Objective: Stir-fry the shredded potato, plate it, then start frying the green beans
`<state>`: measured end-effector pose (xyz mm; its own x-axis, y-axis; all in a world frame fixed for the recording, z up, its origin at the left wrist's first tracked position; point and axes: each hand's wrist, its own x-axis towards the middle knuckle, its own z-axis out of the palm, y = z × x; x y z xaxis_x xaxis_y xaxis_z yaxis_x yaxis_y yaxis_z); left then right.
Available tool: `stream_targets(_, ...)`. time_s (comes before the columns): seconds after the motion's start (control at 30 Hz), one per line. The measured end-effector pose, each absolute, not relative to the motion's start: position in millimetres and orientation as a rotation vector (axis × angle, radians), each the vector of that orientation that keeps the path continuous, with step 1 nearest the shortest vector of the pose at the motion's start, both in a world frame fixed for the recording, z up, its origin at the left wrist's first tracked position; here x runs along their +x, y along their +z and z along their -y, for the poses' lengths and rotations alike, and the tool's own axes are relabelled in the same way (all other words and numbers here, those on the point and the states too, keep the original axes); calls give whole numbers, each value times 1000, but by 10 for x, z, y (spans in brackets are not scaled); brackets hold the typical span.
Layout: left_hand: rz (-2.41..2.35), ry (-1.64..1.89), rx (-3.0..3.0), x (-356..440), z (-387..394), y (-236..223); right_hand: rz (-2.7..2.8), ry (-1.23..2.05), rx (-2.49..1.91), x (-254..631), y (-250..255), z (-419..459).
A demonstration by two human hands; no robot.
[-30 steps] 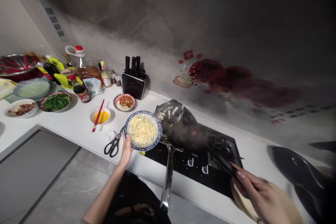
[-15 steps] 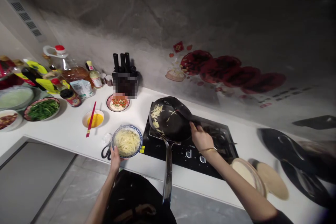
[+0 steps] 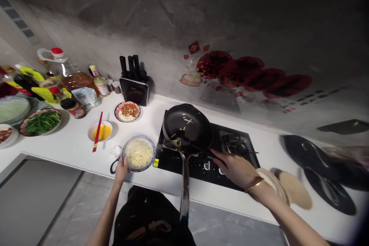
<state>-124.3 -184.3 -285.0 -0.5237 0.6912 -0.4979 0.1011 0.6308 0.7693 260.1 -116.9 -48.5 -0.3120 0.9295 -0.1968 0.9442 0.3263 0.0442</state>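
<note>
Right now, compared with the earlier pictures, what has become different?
The left hand has drawn the bowl of pale strips leftward, away from the pan. The right hand has brought the black utensil from the right side of the stove into the pan. Neither has let go. The red chopsticks stayed put.

The left hand (image 3: 121, 168) grips the near-left rim of a blue-rimmed bowl (image 3: 138, 153) of pale shreds. Just right of it, the right hand (image 3: 235, 167) holds a dark spatula (image 3: 184, 136) in the wok (image 3: 188, 127), where a few shreds lie. Scissors (image 3: 114, 166) show beside the bowl; red chopsticks (image 3: 98, 131) rest across the egg bowl (image 3: 92, 131) farther left.
</note>
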Motion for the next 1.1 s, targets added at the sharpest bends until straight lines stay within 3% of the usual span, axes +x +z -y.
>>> stream_targets(0.27, -2041, 962, 579, -1166, 1901, -2699, -2370, -194, 1931, 2290, -660, 846)
stream_targets(0.47, -2043, 1132, 656, -1123, 2246, -2573, -2401, -408, 1806, 2722, -438, 957)
stream_targets(0.63, -1315, 714, 753, -406, 2295, -2155, -2199, -184, 2024, 2546, -526, 748)
stream_targets(0.77, -812, 462, 441, 341, 2299, -1921, -2035, -146, 2081, 2273, -716, 740)
stream_targets(0.93, -769, 507, 94, 846, 2363, -1851, -2161, -241, 1962, 2596, -430, 1306)
stream_targets(1.1, -904, 631, 116, 1012, 2411, -1920, -2299, -191, 1987, 2733, -352, 1380)
